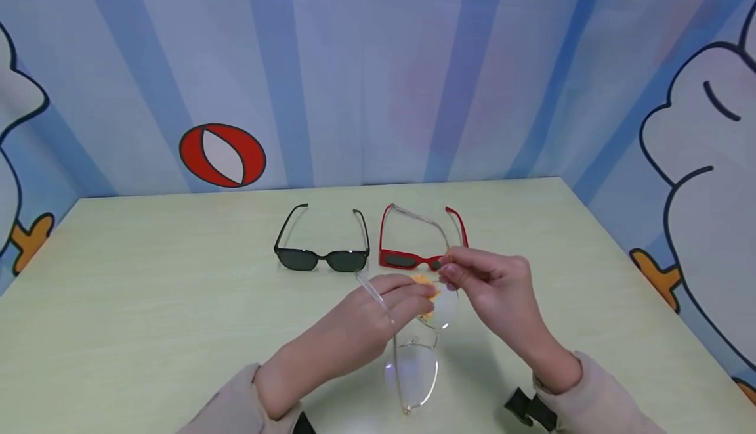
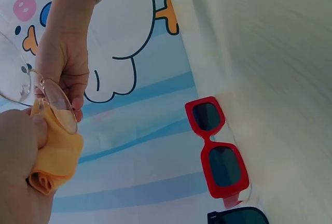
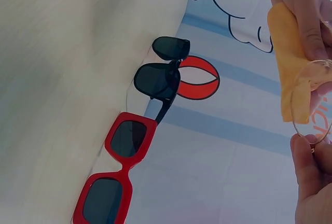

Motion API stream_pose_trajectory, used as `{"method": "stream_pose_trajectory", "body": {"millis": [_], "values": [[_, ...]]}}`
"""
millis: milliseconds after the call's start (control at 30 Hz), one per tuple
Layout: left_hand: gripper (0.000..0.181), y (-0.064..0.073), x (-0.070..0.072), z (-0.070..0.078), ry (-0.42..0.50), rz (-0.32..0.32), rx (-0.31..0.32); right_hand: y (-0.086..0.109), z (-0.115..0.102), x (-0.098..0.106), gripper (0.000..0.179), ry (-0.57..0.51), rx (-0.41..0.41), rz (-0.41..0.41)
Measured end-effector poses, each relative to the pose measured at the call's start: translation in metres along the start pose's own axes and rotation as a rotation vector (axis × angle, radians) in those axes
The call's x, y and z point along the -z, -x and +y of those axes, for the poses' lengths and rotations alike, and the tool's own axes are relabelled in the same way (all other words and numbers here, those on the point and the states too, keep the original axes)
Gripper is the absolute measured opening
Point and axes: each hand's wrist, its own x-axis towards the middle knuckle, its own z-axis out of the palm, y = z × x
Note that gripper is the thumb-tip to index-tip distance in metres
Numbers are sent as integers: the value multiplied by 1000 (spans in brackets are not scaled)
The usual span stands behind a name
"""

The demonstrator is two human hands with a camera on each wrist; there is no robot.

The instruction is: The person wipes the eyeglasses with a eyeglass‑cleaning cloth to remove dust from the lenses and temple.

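A pair of clear eyeglasses [image 1: 415, 371] with a thin gold-coloured frame is held above the table, its lenses one nearer and one farther from me. My right hand [image 1: 496, 289] pinches the frame near the outer edge of the farther lens, thumb against fingertips. An orange cloth [image 2: 57, 151] is folded in my left hand [image 1: 378, 312], which grips it against that same lens. The left wrist view shows the cloth hanging below the lens rim. One clear temple arm passes over the back of my left hand. In the head view the left fingers hide most of the cloth.
Behind the hands, red-framed sunglasses [image 1: 382, 234] lie on the table [image 1: 147, 289] with dark lenses facing me. Black sunglasses [image 1: 298, 260] lie to their left, arms unfolded. A blue striped cartoon backdrop [image 1: 366, 79] rises at the table's back and sides.
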Motion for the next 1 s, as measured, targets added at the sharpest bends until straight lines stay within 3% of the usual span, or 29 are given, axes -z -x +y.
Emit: {"method": "stream_pose_trajectory", "body": {"millis": [133, 367, 533, 700, 833, 1000], "values": [[34, 0, -3, -3, 23, 1, -19, 2, 0, -1, 16, 6, -32, -10], [35, -4, -5, -3, 267, 11, -22, 5, 3, -5, 16, 24, -41, -18], [28, -6, -8, -2, 273, 33, -41, 5, 2, -6, 17, 59, -39, -8], [44, -4, -8, 1, 245, 35, 11, 4, 2, -5, 16, 53, -5, 22], [44, -3, -7, 2, 249, 45, 34, 3, 1, -4, 15, 20, 19, 26], [42, 1, -1, 0, 393, 37, 52, 2, 2, -2, 15, -26, 22, -2]]}}
